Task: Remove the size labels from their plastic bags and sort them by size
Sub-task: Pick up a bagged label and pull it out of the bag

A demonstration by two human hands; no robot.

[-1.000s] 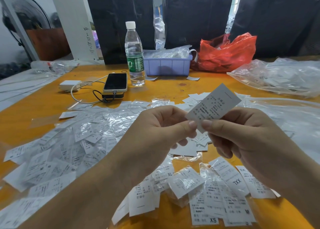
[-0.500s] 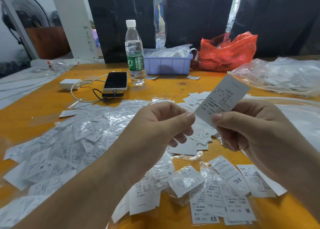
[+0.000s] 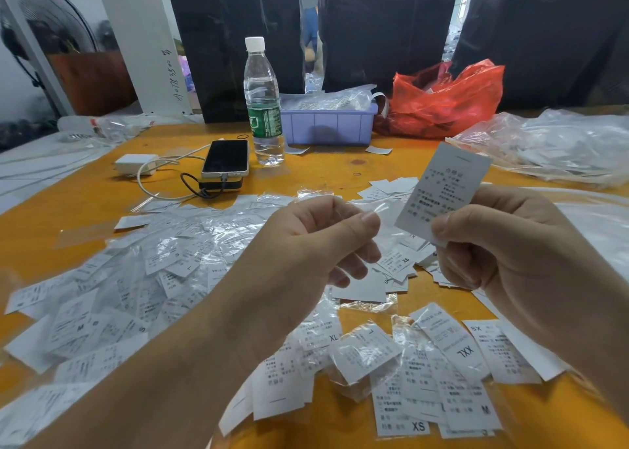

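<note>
Right hand [image 3: 510,258] pinches label [image 3: 442,190] over desk [image 3: 68,203] centre; left hand [image 3: 306,254] pinches clear bag [image 3: 367,208] (bare desk only along left edge).

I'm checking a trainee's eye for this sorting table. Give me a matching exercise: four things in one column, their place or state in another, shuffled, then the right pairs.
Things:
1. water bottle
2. phone
3. red bag
4. held label

Places or states:
A. pinched in the right hand
B. standing upright left of the purple bin
C. lying crumpled right of the purple bin
D. lying flat with a cable plugged in

Pairs: 1-B, 2-D, 3-C, 4-A
</note>
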